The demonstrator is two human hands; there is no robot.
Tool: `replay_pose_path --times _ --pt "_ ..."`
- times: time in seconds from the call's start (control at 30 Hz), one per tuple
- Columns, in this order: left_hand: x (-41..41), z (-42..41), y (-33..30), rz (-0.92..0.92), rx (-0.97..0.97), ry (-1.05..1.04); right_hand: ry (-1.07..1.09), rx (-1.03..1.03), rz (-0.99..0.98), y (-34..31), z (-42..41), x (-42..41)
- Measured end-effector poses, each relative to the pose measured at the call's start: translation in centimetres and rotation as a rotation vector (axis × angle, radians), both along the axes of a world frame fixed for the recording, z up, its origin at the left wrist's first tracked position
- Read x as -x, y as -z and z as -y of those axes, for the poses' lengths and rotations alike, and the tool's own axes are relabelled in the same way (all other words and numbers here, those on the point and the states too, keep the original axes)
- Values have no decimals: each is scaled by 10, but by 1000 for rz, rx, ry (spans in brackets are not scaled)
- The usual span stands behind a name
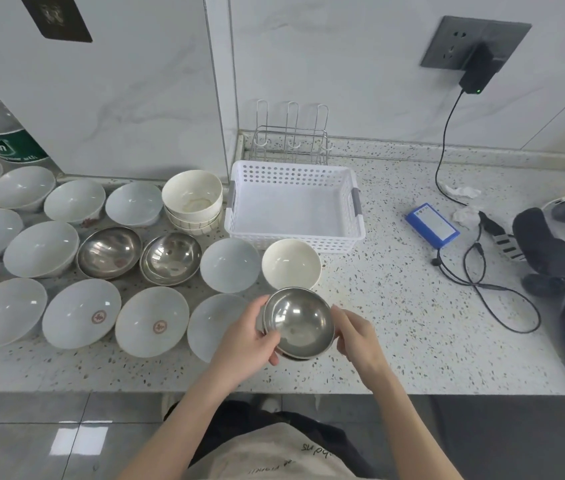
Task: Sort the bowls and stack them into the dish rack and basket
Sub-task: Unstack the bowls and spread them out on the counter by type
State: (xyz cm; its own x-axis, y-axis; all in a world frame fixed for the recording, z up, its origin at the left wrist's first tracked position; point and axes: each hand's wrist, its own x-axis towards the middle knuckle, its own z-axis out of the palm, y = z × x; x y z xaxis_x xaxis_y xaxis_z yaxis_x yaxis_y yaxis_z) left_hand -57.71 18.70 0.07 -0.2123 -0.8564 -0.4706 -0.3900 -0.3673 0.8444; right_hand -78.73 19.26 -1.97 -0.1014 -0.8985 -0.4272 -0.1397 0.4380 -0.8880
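Two hands: you are holding one steel bowl point(298, 323) low in the middle of the frame, above the counter point(395, 323).
Left hand point(247, 336): your fingers are curling around the bowl's left rim, thumb on top.
Right hand point(355, 332): your fingers are pressing together on the right rim.
Basket point(295, 206): it is sitting empty above your hands.
Dish rack point(289, 140): it is standing behind the basket, by the wall.
Other bowls: white bowls point(80, 311) are filling the left side, and two steel ones point(108, 251) are lying among them.
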Motion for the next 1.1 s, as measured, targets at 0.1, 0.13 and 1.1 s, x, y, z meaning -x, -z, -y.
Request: replay_pose_path --times 0.1,0.13,1.1 --pt "5 -2 8 91 14 53 -51 7 -47 6 -9 4" --pt "6 -2 10 135 26 78 -59 4 -70 9 -10 5" --pt "13 4 14 777 -30 453 -239 -120 -252 23 0 -1"
